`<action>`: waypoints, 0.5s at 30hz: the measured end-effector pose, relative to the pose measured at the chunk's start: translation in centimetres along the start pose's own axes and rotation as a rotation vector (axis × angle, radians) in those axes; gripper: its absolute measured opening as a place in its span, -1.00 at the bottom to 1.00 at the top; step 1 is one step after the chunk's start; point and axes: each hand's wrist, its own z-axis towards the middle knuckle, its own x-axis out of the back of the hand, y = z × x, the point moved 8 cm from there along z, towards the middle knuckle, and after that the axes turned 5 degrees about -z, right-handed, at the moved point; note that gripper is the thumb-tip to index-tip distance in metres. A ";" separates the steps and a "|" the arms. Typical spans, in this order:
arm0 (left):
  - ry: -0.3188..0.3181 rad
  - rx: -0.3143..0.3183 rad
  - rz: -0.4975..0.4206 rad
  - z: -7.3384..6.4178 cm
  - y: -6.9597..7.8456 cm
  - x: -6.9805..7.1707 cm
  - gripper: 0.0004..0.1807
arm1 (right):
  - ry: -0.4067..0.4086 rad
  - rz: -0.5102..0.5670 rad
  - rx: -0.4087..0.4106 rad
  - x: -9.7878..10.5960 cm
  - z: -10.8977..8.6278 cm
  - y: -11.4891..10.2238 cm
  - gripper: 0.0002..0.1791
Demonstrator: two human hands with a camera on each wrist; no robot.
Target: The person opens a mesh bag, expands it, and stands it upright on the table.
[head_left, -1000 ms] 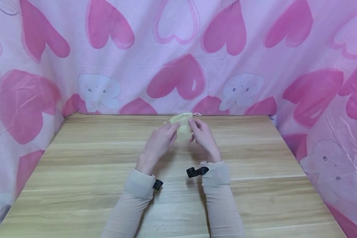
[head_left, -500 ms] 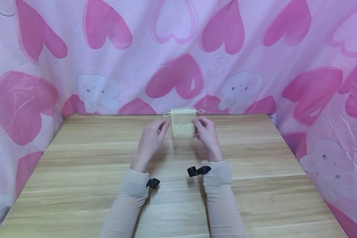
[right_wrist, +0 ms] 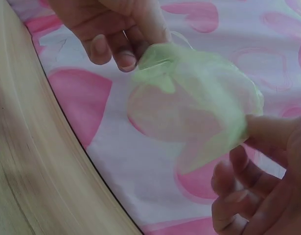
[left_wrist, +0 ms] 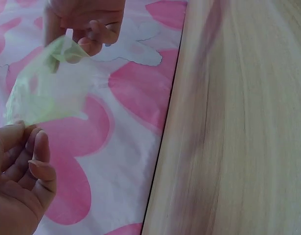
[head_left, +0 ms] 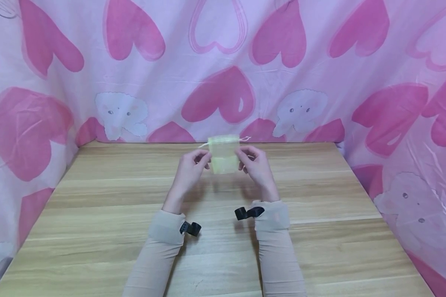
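Observation:
A small sheer yellow-green drawstring pouch (head_left: pixel 224 154) is stretched upright between both hands, above the far part of the table. My left hand (head_left: pixel 190 167) pinches its left side edge between thumb and forefinger. On the opposite edge, my right hand (head_left: pixel 257 167) pinches in the same way. Pale drawstring loops stick out at both top corners. Seen from the left wrist, the pouch (left_wrist: pixel 47 85) is see-through, with the curtain's pattern showing through. In the right wrist view the pouch (right_wrist: pixel 199 103) bows slightly between the two pinches; I make out nothing inside it.
The wooden table (head_left: pixel 319 247) spreads under both forearms. A pink curtain (head_left: pixel 223 24) with hearts and white cartoon animals hangs along the table's back and sides. Each sleeve cuff carries a black wrist camera, such as the left one (head_left: pixel 191 229).
The pouch has gone from tilted and partly covered by the hands to upright and spread. My left hand moved left off it, then took hold of its left edge; the pouch shifted slightly left.

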 end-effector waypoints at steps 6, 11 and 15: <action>0.002 -0.015 0.058 0.1 0.1 0.0 -0.84 | -0.047 -0.067 -0.026 0.5 0.0 0.2 -0.75; 0.008 -0.017 0.110 0.1 0.1 0.0 -0.86 | -0.137 -0.170 0.043 0.3 -0.9 -1.8 -0.79; 0.001 -0.027 0.145 0.1 -0.2 0.2 -0.88 | -0.201 -0.304 0.122 -0.2 -0.9 -1.4 -0.84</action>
